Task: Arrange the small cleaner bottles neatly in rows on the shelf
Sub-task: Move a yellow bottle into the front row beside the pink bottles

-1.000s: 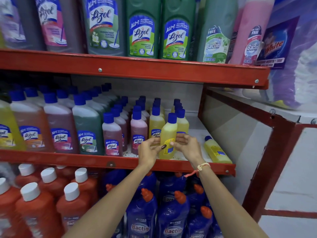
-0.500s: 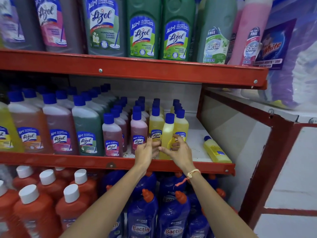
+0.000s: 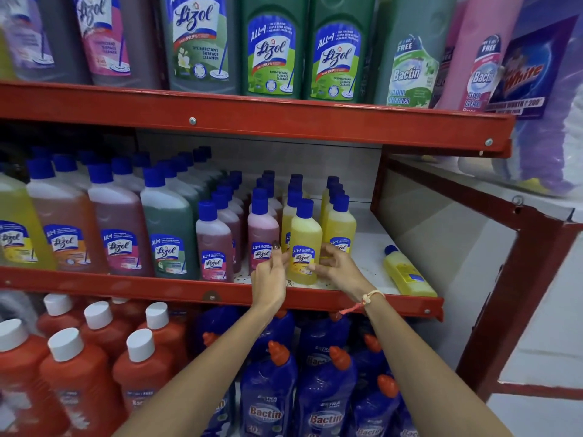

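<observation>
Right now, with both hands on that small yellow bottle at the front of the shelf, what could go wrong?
1. The held yellow bottle stands close to the shelf's front lip; a nudge from the left hand or right hand could tip it off.
2. It sits tight against the yellow rows behind, so pushing it back may topple neighbours.
3. A fallen yellow bottle lies on its side near the right edge and might roll off.

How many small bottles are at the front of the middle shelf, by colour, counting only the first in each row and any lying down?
pink bottles: 2
held yellow bottle, between left hand and right hand: 1
standing yellow bottle: 1
lying yellow bottle: 1
Total: 5
</observation>
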Demonstrator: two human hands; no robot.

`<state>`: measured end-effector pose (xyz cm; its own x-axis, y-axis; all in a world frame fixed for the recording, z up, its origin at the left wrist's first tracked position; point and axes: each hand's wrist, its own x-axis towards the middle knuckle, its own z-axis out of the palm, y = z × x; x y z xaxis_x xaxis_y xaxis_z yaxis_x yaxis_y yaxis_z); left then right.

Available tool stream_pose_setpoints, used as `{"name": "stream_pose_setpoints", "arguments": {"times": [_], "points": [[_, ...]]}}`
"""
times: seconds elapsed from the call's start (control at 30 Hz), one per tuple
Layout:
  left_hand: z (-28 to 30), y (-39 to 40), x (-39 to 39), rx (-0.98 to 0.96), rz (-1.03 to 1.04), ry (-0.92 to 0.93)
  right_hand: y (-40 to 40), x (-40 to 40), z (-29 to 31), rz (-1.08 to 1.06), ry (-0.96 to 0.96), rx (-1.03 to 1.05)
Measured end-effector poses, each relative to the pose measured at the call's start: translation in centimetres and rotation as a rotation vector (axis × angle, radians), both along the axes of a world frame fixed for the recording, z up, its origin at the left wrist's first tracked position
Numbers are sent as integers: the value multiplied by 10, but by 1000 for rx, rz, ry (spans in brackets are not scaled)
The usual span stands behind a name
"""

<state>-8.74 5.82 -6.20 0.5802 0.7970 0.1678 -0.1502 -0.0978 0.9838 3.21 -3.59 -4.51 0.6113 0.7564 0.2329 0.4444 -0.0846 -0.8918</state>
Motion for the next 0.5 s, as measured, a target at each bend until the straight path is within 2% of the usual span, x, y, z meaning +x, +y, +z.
{"name": "stream_pose_setpoints", "arguments": {"times": [0.4,0.5], "points": [[4,-4,-9,94,69,32,10,1,-2,-66,-22,30],[2,-7,-10,165,169,45,7,-2,-2,-89,-49,34]]}}
